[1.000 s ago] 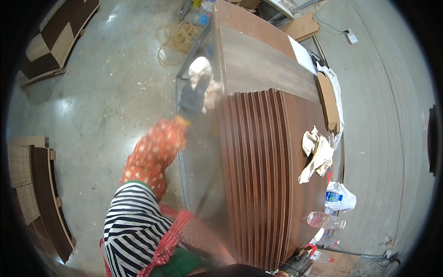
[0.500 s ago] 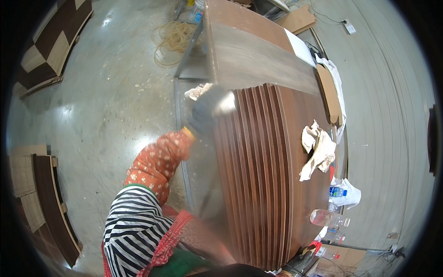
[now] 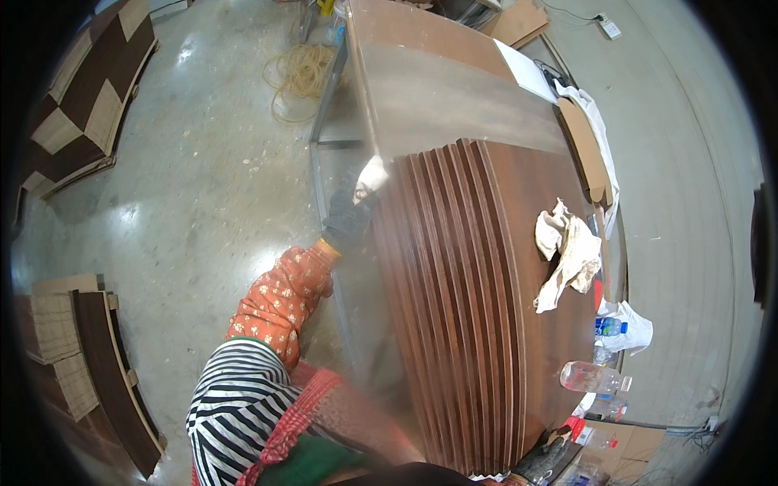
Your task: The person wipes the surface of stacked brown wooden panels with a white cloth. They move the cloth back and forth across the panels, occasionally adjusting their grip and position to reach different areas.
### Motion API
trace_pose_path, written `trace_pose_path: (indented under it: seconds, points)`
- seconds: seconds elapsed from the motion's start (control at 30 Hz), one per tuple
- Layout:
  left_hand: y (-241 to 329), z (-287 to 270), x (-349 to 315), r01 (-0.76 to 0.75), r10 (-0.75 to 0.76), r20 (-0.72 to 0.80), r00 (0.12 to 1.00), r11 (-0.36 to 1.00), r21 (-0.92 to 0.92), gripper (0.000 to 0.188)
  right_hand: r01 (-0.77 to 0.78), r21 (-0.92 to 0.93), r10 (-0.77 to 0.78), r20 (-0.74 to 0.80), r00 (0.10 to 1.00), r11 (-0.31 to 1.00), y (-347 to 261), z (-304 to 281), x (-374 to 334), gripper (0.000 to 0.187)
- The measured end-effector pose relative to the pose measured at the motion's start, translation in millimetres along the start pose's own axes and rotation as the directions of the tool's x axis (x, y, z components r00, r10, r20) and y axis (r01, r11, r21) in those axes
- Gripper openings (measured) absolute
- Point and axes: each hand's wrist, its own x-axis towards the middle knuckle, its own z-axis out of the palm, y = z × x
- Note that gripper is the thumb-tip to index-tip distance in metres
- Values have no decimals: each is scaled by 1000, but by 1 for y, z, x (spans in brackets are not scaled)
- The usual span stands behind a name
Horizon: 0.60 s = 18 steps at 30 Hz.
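Along the left, panels (image 3: 101, 77) border floor (image 3: 207, 194) reaching the bench (image 3: 454, 93); near its edge the left hand (image 3: 350, 215), gloved fingers closed around a rag (image 3: 372, 175), is just beside stepped boards (image 3: 466, 316); farther right come a second cloth (image 3: 577, 257), bottles (image 3: 592, 377) and the wall (image 3: 689, 211).

A workshop, by its stacked brown boards (image 3: 458, 308), scuffed grey floor (image 3: 211, 190), pale coil (image 3: 301, 74) and worktable (image 3: 438, 89).

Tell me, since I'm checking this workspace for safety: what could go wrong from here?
The white cloth in the gloved left hand might snag on the edges of the brown panels.
The clear bottle close to the panels' right side could, if knocked, spill any contents.
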Motion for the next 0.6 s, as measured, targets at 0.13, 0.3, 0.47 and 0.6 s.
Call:
trace_pose_path:
  seconds: [0.13,0.3,0.47,0.6]
  points:
    - [-13,3,28,74,-50,-91,995,956,284,48,-447,821,564,194,803,354,12,17,-16,48]
    - [-5,-18,63,39,-35,-148,988,999,30,32,-426,902,644,369,670,-75,24,32,-26,53]
    - [10,-36,31,403,-355,200,913,711,-577,28,-400,910,583,385,715,-110,25,31,-25,53]
    - [14,-12,11,237,-234,47,971,970,-60,47,-418,904,640,378,670,-96,21,28,-23,52]
